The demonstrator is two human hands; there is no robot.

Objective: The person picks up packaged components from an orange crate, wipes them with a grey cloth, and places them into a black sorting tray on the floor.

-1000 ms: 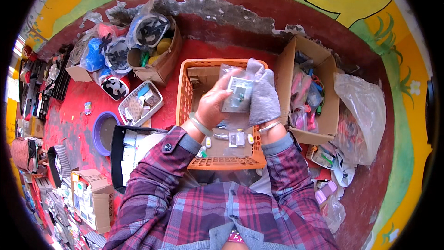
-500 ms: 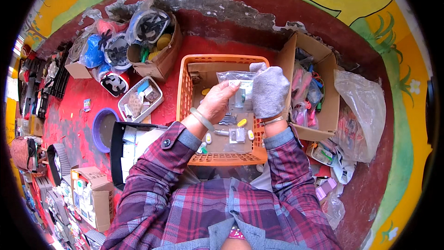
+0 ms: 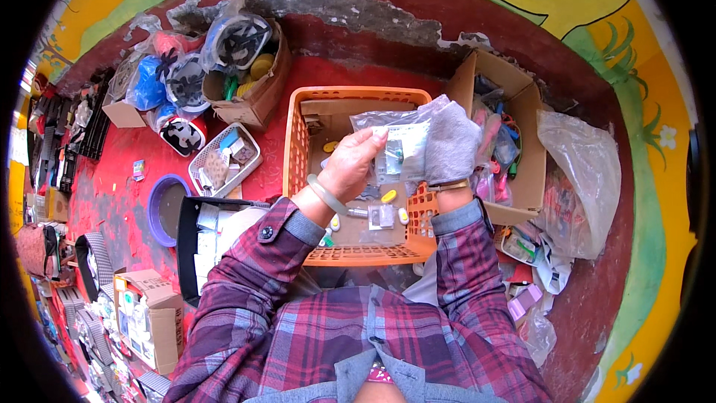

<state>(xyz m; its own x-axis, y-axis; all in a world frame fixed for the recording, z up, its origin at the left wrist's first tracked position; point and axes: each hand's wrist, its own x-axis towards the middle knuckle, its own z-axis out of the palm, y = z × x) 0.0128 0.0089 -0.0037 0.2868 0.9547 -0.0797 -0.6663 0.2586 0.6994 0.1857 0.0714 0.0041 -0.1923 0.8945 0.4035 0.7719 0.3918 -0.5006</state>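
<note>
I hold a clear plastic packet (image 3: 399, 148) with small metal parts inside, up above an orange plastic basket (image 3: 298, 157). My left hand (image 3: 350, 164), bare with a pale bangle at the wrist, pinches the packet's left edge. My right hand (image 3: 451, 143) wears a grey glove and grips the packet's right side. The basket's floor holds small packets, yellow pieces and loose bits of hardware under my hands.
An open cardboard box (image 3: 514, 97) of colourful items stands right of the basket, with a clear plastic bag (image 3: 585, 179) beyond it. On the left are a box of helmets (image 3: 246, 52), a white tray (image 3: 224, 158), a purple bowl (image 3: 165, 205) and a black bin (image 3: 190, 246).
Both hands have carried the packet slightly right and farther over the basket. The left hand's fingers have shifted along the packet's edge.
</note>
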